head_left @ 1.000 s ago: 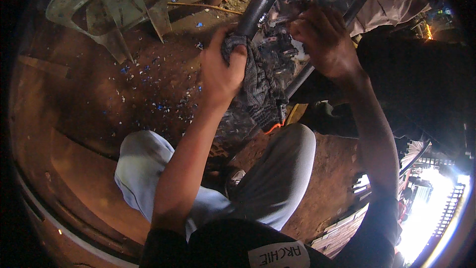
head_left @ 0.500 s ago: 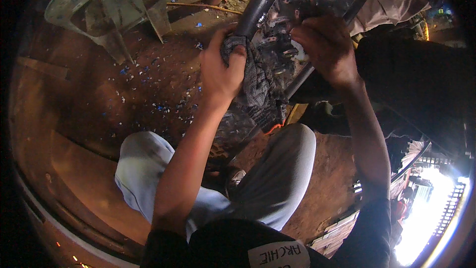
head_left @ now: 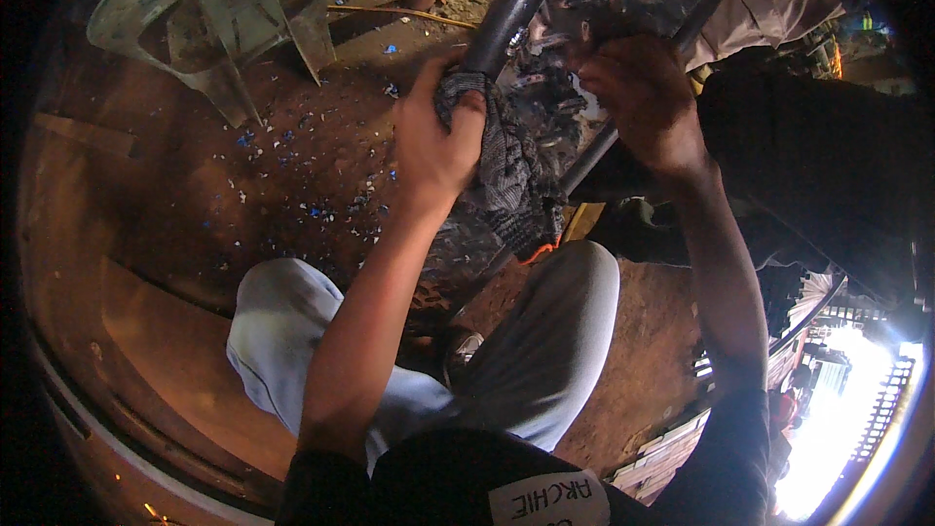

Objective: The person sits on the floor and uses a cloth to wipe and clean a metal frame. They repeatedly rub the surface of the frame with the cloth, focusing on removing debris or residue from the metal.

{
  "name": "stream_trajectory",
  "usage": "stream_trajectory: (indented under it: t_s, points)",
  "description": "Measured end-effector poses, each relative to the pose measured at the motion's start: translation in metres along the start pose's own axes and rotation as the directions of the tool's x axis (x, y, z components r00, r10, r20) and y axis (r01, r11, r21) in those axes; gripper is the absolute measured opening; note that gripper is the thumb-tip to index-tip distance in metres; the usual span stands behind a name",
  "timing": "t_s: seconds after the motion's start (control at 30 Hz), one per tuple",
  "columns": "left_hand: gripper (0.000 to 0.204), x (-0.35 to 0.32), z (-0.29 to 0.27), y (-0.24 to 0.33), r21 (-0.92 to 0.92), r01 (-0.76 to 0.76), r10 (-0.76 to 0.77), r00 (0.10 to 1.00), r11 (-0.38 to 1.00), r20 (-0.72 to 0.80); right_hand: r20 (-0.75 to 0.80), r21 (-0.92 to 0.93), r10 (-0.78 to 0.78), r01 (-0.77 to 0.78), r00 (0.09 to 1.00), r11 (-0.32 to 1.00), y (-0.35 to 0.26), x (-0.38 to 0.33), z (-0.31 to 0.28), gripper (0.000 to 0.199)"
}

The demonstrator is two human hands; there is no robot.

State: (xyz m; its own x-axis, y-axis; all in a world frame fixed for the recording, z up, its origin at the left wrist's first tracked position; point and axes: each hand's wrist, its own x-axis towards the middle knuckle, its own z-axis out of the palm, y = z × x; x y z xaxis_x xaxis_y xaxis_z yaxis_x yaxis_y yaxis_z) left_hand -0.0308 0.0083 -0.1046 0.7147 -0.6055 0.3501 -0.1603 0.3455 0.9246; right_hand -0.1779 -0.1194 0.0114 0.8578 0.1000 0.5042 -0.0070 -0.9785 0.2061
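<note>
My left hand (head_left: 433,136) is closed round a dark round metal bar (head_left: 516,10), with a grey knit cloth (head_left: 502,166) bunched between palm and bar. The cloth hangs down beside the bar, and an orange edge shows at its lower end. To the right, my right hand (head_left: 648,102) is held over a heap of small dark pieces (head_left: 555,88), fingers curled together in shadow. Whatever lies in those fingers, if anything, is hidden. A second, thinner dark bar (head_left: 589,161) slants behind the right hand.
A worn plastic chair (head_left: 185,15) stands on the dirt floor at the far left. Blue and white scraps (head_left: 312,209) litter the ground. Brown sheeting (head_left: 769,0) lies at the far right, above a large dark covered shape (head_left: 808,156). Bright light enters at the lower right.
My right hand has shifted slightly, its fingers moving a little down and to the right. The left hand stays on the bar, and the cloth's folds have changed a little.
</note>
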Motion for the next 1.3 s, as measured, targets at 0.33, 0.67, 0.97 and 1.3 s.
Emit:
stream_trajectory:
  t_s: [0.33, 0.67, 0.97, 1.3]
  points:
    - [0.034, -0.002, 0.001, -0.005, 0.002, -0.033, 0.033, 0.999, 0.999, -0.014, -0.056, -0.052, -0.018, 0.016, 0.998, 0.999, -0.001, -0.007, 0.003, 0.033]
    - [0.035, 0.003, 0.001, -0.007, 0.014, -0.038, 0.039, 0.999, 0.999, -0.018, -0.045, -0.095, 0.100, -0.104, 0.994, 0.990, -0.012, -0.012, 0.015, 0.029]
    - [0.037, 0.002, 0.001, -0.007, -0.011, -0.049, 0.049, 0.999, 0.999, -0.019, -0.098, -0.004, 0.251, -0.253, 0.963, 0.968, -0.027, -0.012, 0.007, 0.033]
    - [0.037, 0.000, 0.002, -0.006, 0.001, -0.054, 0.054, 0.998, 0.999, -0.035, -0.153, -0.128, 0.147, -0.167, 0.977, 0.978, -0.022, -0.016, 0.021, 0.030]
